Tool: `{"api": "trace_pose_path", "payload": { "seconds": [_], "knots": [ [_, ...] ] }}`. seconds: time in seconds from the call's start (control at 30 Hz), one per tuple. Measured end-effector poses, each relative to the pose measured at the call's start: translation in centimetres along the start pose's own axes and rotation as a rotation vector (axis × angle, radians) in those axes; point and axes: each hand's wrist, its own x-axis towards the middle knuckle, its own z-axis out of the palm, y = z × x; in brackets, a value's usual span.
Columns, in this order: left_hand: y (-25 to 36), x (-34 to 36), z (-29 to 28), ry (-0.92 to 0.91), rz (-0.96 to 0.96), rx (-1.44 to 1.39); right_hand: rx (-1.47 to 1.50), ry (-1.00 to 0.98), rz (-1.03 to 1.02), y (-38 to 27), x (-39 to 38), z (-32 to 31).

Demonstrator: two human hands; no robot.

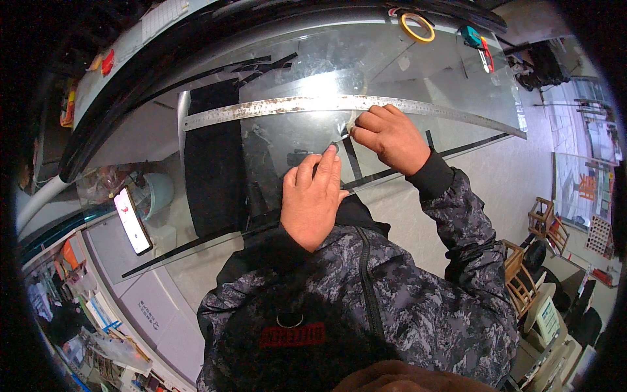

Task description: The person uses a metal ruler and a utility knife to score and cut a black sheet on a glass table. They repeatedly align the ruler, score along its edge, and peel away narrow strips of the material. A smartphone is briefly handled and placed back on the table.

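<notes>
A glass sheet [274, 78] carries a long rusty steel ruler [281, 106], a dark panel [212, 170] and narrow black strips [473, 144]. Just below the ruler, my right hand [392, 140] pinches a thin pale strip [349, 127] near a short dark strip on the glass. My left hand [307, 196] lies lower and left, its fingers stretched out toward my right hand, fingertips touching a short dark strip whose shape is partly hidden under them.
Yellow tape roll [417, 27] and teal tool [469, 36] at top right; phone [132, 221] at left, beside a pale bucket [157, 196]. A cluttered shelf [91, 320] stands lower left, wooden stools [516, 274] at right. A black curved edge [117, 111] runs along the far side.
</notes>
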Motion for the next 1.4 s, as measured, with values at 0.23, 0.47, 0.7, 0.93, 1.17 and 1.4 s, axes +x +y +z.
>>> {"api": "trace_pose_path", "payload": {
  "seconds": [0.23, 0.47, 0.7, 0.93, 1.17, 1.4],
  "knots": [
    [0.0, -0.1, 0.0, 0.021, -0.002, -0.012, -0.013, -0.005, 0.013, -0.3, 0.0, -0.3],
    [0.0, 0.0, 0.0, 0.041, -0.001, -0.03, -0.008, 0.006, 0.038, -0.8, -0.3, -0.3],
    [0.1, 0.2, 0.2, 0.048, -0.012, -0.034, 0.005, 0.02, 0.065, -1.3, -0.6, -0.2],
    [0.3, 0.2, 0.1, 0.045, -0.022, -0.015, 0.029, -0.004, 0.087, -2.0, -1.1, -0.4],
    [0.4, 0.2, -0.2, 0.038, -0.039, -0.037, 0.045, 0.007, 0.107, -2.4, -1.4, -0.2],
    [0.5, 0.1, -0.1, 0.074, -0.035, -0.041, 0.01, 0.043, 0.129, -3.0, -1.6, -0.1]
  ]
}}
